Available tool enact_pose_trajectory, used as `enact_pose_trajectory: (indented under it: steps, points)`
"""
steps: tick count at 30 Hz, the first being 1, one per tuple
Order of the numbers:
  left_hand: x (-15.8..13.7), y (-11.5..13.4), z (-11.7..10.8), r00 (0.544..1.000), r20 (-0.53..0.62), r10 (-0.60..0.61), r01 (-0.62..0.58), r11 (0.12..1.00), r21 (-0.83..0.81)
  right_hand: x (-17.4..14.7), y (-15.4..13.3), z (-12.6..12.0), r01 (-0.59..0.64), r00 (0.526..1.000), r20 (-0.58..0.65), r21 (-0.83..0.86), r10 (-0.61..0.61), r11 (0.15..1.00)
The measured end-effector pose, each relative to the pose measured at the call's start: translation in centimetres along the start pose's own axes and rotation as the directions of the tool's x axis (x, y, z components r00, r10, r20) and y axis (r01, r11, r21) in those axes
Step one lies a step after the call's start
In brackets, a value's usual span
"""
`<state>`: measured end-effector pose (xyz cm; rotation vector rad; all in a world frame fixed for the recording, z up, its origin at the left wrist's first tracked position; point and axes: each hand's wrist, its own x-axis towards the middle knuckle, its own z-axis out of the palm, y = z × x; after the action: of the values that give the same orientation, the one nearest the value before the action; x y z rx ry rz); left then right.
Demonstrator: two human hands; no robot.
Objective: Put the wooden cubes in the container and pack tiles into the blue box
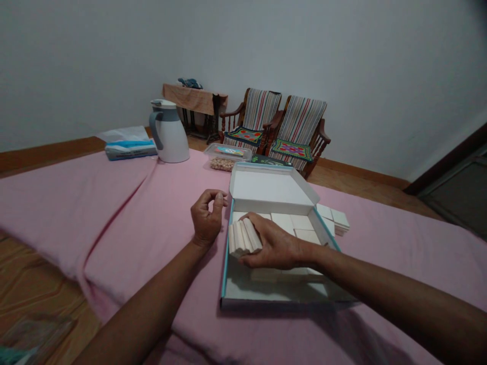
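My right hand grips a small row of pale square wooden tiles standing on edge, held above the left side of an open cardboard box. The box has a white inside, blue-green edges and a raised lid. Flat pale tiles lie in its far part, and others are partly hidden beneath my right hand and forearm. Left of the box, my left hand is loosely curled, thumb near the fingertips, with nothing visible in it. More tiles are stacked on the cloth right of the box.
A pink cloth covers the table. Toward its far side are a white-and-grey jug, a tissue pack and a clear plastic container holding nuts or similar. Two wooden armchairs and a small side table stand beyond.
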<state>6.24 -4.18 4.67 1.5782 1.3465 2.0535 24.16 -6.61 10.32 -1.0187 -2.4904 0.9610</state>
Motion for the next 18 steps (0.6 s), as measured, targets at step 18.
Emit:
enact_pose_trajectory:
  steps: [18]
  points:
    - [-0.2, 0.2, 0.0, 1.000, 0.028, 0.007, -0.006, 1.000, -0.017, -0.1, 1.0, 2.7, 0.010, 0.999, -0.047, -0.271, -0.023, 0.962]
